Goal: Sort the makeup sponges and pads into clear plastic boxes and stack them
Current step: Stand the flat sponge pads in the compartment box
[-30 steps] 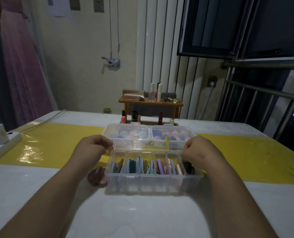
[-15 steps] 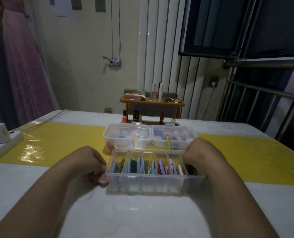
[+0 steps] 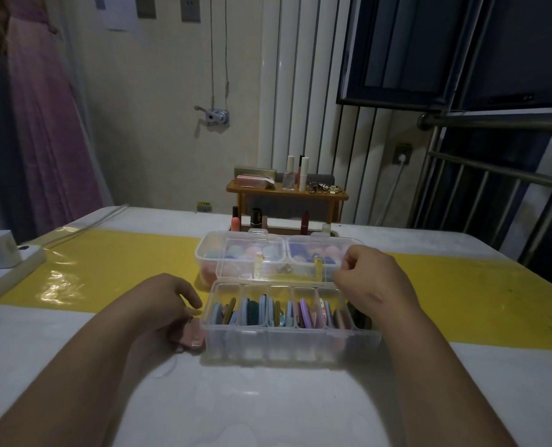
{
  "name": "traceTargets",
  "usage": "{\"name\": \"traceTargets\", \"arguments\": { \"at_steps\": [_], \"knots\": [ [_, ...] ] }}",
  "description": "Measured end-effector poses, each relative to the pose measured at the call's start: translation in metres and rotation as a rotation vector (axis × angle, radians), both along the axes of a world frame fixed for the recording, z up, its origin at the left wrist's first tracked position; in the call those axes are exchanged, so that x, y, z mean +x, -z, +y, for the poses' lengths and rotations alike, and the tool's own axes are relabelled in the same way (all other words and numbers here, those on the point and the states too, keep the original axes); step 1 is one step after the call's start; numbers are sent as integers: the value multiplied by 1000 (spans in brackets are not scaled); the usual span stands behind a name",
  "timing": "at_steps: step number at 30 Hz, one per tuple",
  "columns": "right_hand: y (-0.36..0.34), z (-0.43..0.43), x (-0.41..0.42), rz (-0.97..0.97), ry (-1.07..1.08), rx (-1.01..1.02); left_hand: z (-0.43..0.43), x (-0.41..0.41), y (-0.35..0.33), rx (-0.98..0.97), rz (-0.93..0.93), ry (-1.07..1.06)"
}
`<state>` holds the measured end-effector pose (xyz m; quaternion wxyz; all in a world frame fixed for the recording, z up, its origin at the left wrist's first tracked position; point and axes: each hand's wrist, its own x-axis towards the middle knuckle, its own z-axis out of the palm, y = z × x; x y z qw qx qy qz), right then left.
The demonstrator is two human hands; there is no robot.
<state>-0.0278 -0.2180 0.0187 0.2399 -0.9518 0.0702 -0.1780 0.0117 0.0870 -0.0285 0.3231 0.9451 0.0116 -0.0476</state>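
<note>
A clear compartment box (image 3: 287, 345) sits near me on the white table, with several coloured flat pads (image 3: 305, 312) standing upright in it. Its clear lid (image 3: 268, 269) is tilted up behind it. My right hand (image 3: 373, 285) is at the lid's right end, fingers curled onto its edge. My left hand (image 3: 163, 300) lies beside the box's left end, its fingers curled on a small stack of pink pads (image 3: 192, 333) on the table. Behind stands a second clear box (image 3: 208, 253) holding round sponges in pastel colours.
A yellow strip (image 3: 113, 262) crosses the table under the far box. A white power strip (image 3: 7, 269) lies at the left edge. Lipsticks (image 3: 256, 217) and a small wooden shelf (image 3: 287, 191) with bottles stand at the table's far side. A metal railing (image 3: 493, 175) is on the right.
My left hand left the lid and dropped onto the pink pads beside the box's left end. My right hand stayed at the lid's right end and rose slightly.
</note>
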Motion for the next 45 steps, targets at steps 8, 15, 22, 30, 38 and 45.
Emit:
{"name": "traceTargets", "arguments": {
  "at_steps": [8, 15, 22, 30, 38, 45],
  "knots": [
    [10, 7, 5, -72, -96, 51, -1, -6, -4, 87, 63, 151],
    [14, 12, 6, -95, -185, 109, 3, 3, 4, 108, -105, -4],
    [16, 13, 9, -102, -201, 140, -1, 3, 2, -3, -163, -141],
    [19, 15, 11, -80, -222, 167, -12, -4, -13, -176, -485, -284],
    [18, 23, 6, -50, -358, 209, -28, -11, -14, -243, -728, -200],
    [17, 27, 4, -43, -442, 259, -43, -14, -16, -599, -606, -55]
  ]
}}
